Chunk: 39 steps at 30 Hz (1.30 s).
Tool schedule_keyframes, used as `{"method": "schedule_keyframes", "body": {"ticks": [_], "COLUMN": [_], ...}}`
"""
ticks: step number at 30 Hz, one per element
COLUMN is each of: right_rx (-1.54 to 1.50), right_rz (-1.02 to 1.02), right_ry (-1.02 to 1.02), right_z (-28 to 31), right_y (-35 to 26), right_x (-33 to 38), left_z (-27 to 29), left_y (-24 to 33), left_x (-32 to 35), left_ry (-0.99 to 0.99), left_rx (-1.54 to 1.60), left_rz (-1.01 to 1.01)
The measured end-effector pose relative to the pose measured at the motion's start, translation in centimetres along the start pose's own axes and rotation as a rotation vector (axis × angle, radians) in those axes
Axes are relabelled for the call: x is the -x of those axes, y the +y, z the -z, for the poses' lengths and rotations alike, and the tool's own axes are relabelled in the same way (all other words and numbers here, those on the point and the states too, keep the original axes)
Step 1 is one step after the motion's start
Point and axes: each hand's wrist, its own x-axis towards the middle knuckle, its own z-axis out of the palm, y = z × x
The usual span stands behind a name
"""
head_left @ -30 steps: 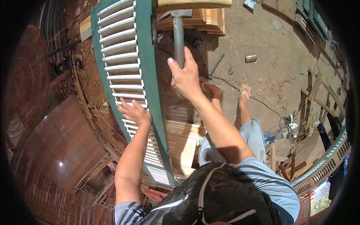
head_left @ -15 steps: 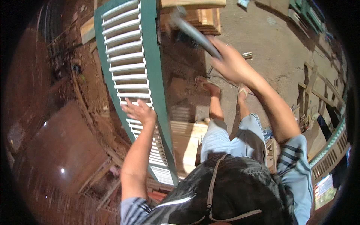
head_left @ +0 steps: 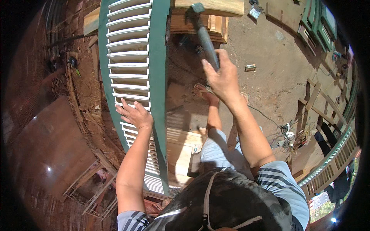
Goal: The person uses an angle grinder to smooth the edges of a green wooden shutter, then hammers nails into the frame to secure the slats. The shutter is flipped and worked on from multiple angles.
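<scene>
A long louvred shutter (head_left: 158, 77) with a green frame and white slats stretches away from me on the left. My left hand (head_left: 135, 114) lies on the slats near the shutter's middle, fingers spread and holding nothing. To the right of the shutter, my right hand (head_left: 224, 79) is wrapped round the handle of a hammer (head_left: 206, 40). The hammer points forward, its head raised near the green frame's right edge and seen over a wooden board. Whether the head touches anything I cannot tell.
Beyond the hammer is a stack of wooden panels (head_left: 216, 29). A wooden frame (head_left: 314, 96) and tangled cables (head_left: 287, 133) lie on the ground at right. Another louvred shutter (head_left: 327, 165) stands at far right, green frames (head_left: 318, 23) behind. A pale wooden panel (head_left: 179, 154) lies below the shutter.
My right hand has moved left with the hammer, which now shows sharply and sits closer to the shutter. My left hand stays spread on the slats. The view has shifted somewhat.
</scene>
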Motion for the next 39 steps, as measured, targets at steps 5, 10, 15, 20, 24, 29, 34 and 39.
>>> {"method": "schedule_keyframes", "body": {"ticks": [5, 10, 15, 20, 24, 29, 34, 39], "right_rx": [-0.207, -0.164, -0.076, -0.044, 0.132, 0.379, 0.455, 0.482], "right_rz": [-0.051, -0.118, 0.042, -0.043, -0.022, 0.047, 0.065, 0.021], "right_ry": [0.014, -0.193, 0.248, -0.009, -0.029, -0.013, 0.029, -0.125], "right_z": [-2.3, -0.5, 0.1, 3.8, 3.0, 0.0, -0.1, -0.1], "right_y": [-2.3, -1.4, -1.3, -1.1, -2.9, -4.8, -5.6, -5.9], "right_x": [-1.5, -2.1, -2.3, -2.2, -2.7, -2.6, -2.5, -2.5], "left_z": [0.3, 0.1, 0.4, 0.4, -0.2, -0.4, -0.6, -0.9], "left_y": [0.6, 0.2, 0.3, 0.9, -0.1, -0.2, -0.4, -0.6], "left_x": [-0.1, -0.3, 0.0, -0.3, -0.1, -0.2, 0.1, 0.0], "left_ry": [-0.017, -0.007, -0.018, -0.043, 0.012, 0.023, 0.035, 0.053], "left_rx": [0.021, 0.008, 0.020, 0.022, 0.013, 0.013, 0.005, -0.006], "left_rz": [0.016, 0.004, -0.002, 0.021, -0.013, -0.023, -0.029, -0.031]}}
